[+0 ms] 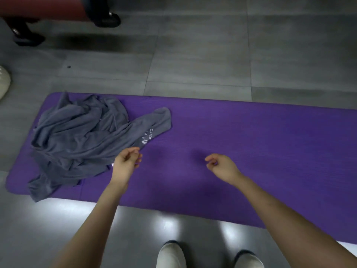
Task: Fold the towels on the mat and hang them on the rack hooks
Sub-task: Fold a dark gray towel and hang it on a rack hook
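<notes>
Towels (81,136) lay crumpled on the left end of the mat (251,151), on the floor (193,64). The left hand (125,163) hung at the heap's near edge, fingers curled; whether it pinched cloth could not be told. The right hand (222,167) hovered over bare mat, loosely curled, holding nothing.

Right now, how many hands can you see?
2. The left hand is beside the edge of the grey towel heap; the right hand is over the purple mat. Neither is hidden.
</notes>
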